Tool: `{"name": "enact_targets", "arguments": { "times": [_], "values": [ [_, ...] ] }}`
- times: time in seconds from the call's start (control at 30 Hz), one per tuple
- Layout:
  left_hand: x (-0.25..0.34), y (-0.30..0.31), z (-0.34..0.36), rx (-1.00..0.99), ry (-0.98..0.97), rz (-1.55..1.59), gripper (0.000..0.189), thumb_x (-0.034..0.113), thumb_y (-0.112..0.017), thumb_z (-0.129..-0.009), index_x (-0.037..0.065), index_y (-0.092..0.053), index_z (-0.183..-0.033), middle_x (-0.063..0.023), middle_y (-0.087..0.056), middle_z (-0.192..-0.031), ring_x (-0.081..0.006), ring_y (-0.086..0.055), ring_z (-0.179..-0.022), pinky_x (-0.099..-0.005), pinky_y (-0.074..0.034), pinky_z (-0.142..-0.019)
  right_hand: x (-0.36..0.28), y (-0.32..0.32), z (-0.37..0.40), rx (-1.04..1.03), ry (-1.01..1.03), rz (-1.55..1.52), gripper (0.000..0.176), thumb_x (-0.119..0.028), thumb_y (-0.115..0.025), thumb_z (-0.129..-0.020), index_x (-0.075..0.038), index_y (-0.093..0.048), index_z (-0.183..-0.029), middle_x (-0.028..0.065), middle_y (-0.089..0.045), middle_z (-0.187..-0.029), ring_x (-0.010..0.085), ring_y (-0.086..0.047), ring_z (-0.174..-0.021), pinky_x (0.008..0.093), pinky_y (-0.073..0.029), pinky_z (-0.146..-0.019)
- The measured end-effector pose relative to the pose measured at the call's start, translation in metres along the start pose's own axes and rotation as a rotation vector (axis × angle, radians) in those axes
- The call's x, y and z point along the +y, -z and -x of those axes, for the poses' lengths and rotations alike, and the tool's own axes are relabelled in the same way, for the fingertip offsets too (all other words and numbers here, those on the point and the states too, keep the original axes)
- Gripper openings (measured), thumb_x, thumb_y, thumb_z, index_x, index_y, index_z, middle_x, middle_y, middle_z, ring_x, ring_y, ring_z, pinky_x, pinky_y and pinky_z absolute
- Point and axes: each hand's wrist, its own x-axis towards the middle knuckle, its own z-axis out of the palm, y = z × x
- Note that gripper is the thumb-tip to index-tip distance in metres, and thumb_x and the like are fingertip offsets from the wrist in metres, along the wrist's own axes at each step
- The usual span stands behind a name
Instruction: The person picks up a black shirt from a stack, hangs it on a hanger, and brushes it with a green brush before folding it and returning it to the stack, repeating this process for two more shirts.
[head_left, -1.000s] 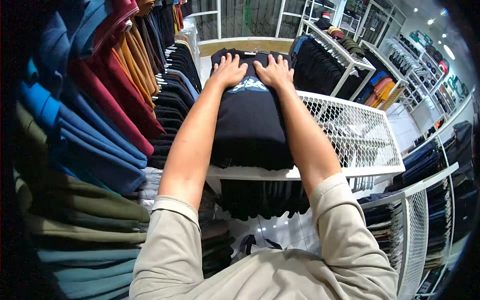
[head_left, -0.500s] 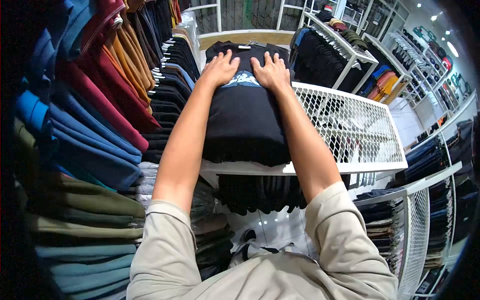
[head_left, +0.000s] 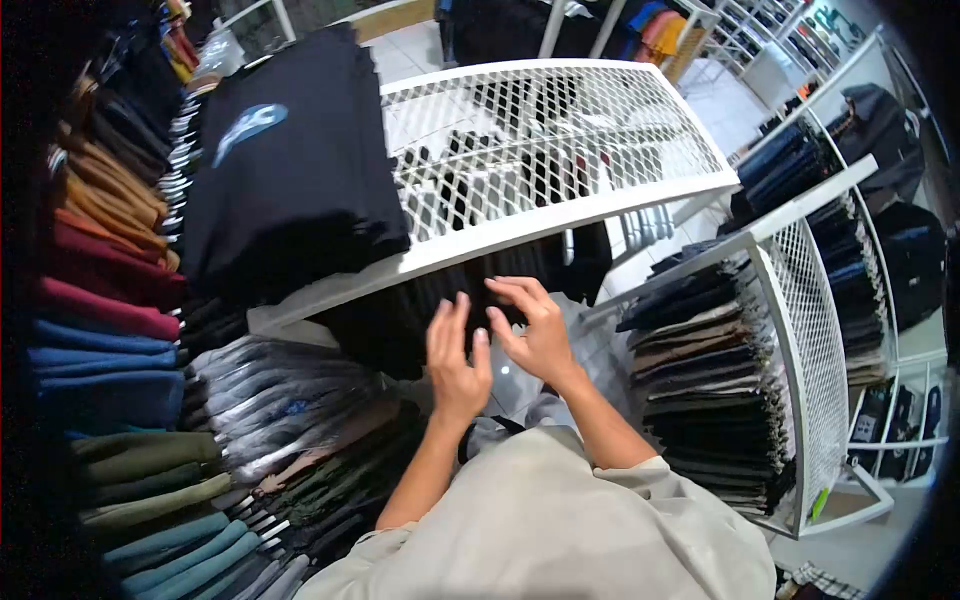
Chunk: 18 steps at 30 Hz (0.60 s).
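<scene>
A black T-shirt (head_left: 300, 175) with a pale blue and white print lies on the left part of a white mesh-topped rack (head_left: 550, 140). My left hand (head_left: 457, 365) is raised in front of the rack's near edge, its fingers extended and nothing in it. Close beside it on the right, my right hand (head_left: 535, 335) also hangs free with its fingers apart. Neither hand touches the shirt. Dark garments (head_left: 450, 295) hang below the rack, behind my hands.
Coloured garments (head_left: 110, 310) hang densely along the left, with plastic-wrapped clothes (head_left: 290, 400) near the rack's corner. To the right stands another white rack (head_left: 800, 300) holding folded-looking dark and brown trousers (head_left: 705, 390). Tiled floor (head_left: 515, 385) shows between them.
Both hands have come off the black shirt and drawn back toward my body. The view has swung right and down, so the shirt now appears farther left.
</scene>
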Motion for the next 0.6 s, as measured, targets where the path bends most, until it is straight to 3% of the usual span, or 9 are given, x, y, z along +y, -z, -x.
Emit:
{"name": "enact_targets", "arguments": {
  "times": [0.07,0.17,0.23,0.33,0.43,0.5,0.53,0.6],
  "values": [
    [0.003,-0.039,0.018,-0.182,0.113,0.137,0.051,0.012,-0.061,-0.094,0.001,-0.053,-0.143,-0.0199,-0.065,-0.128,-0.0366,-0.056,-0.126,-0.0448,-0.043,-0.106,0.038,0.028,0.021,0.031,-0.183,0.024,0.030,-0.004,-0.071,-0.087,-0.004,-0.071,-0.117,0.0138,-0.067,-0.113,0.0226,-0.072,-0.091,0.0314,-0.057,-0.077],
    [0.003,-0.095,0.021,-0.340,0.078,0.098,0.049,0.015,-0.060,-0.095,0.001,-0.054,-0.141,-0.0193,-0.067,-0.118,-0.0363,-0.063,-0.111,-0.0431,-0.049,-0.098,0.103,0.062,0.038,0.096,-0.290,0.113,0.024,-0.008,-0.070,-0.088,-0.005,-0.073,-0.111,0.0128,-0.068,-0.105,0.0233,-0.072,-0.081,0.0332,-0.056,-0.071],
    [0.000,-0.134,0.015,-0.404,0.067,0.079,0.048,0.015,-0.059,-0.095,0.002,-0.054,-0.141,-0.0201,-0.067,-0.118,-0.0376,-0.063,-0.109,-0.0437,-0.049,-0.096,0.147,0.082,0.039,0.120,-0.320,0.080,0.023,-0.008,-0.069,-0.087,-0.005,-0.073,-0.109,0.0137,-0.067,-0.103,0.0242,-0.071,-0.079,0.0344,-0.055,-0.068],
    [0.003,-0.190,-0.009,-0.512,0.047,-0.019,0.046,0.015,-0.056,-0.096,0.005,-0.055,-0.141,-0.0211,-0.066,-0.119,-0.0409,-0.063,-0.110,-0.0465,-0.050,-0.095,0.217,0.106,0.025,0.162,-0.384,0.096,0.021,-0.011,-0.068,-0.087,-0.003,-0.072,-0.106,0.0149,-0.067,-0.101,0.0282,-0.070,-0.086,0.0385,-0.054,-0.075],
    [-0.003,-0.250,-0.028,-0.622,0.147,-0.049,0.046,0.012,-0.048,-0.099,0.011,-0.049,-0.145,-0.0238,-0.063,-0.124,-0.0420,-0.059,-0.118,-0.0489,-0.048,-0.099,0.284,0.120,0.003,0.205,-0.331,0.203,0.032,-0.010,-0.068,-0.088,-0.005,-0.068,-0.120,0.0171,-0.068,-0.107,0.0322,-0.072,-0.089,0.0389,-0.056,-0.081],
    [-0.020,-0.289,-0.034,-0.606,0.136,-0.087,0.051,0.012,-0.048,-0.099,0.013,-0.044,-0.149,-0.0233,-0.059,-0.132,-0.0421,-0.058,-0.120,-0.0493,-0.047,-0.101,0.312,0.124,-0.011,0.371,-0.025,0.402,0.042,-0.016,-0.067,-0.091,-0.004,-0.060,-0.130,0.0234,-0.068,-0.112,0.0390,-0.068,-0.102,0.0442,-0.053,-0.090],
    [-0.020,-0.300,-0.038,-0.589,0.122,-0.118,0.056,0.012,-0.047,-0.098,0.016,-0.039,-0.153,-0.0229,-0.055,-0.139,-0.0421,-0.057,-0.122,-0.0496,-0.047,-0.102,0.318,0.126,-0.018,0.366,-0.031,0.395,0.042,-0.016,-0.067,-0.091,-0.004,-0.060,-0.130,0.0234,-0.068,-0.112,0.0390,-0.068,-0.102,0.0442,-0.053,-0.090],
    [-0.019,-0.317,-0.049,-0.617,0.176,-0.142,0.058,0.012,-0.047,-0.098,0.018,-0.036,-0.155,-0.0224,-0.053,-0.141,-0.0420,-0.056,-0.125,-0.0499,-0.047,-0.103,0.329,0.125,-0.035,0.280,-0.236,0.349,0.049,-0.025,-0.067,-0.093,-0.002,-0.054,-0.135,0.0289,-0.065,-0.118,0.0435,-0.063,-0.111,0.0473,-0.051,-0.094]
  ]
}}
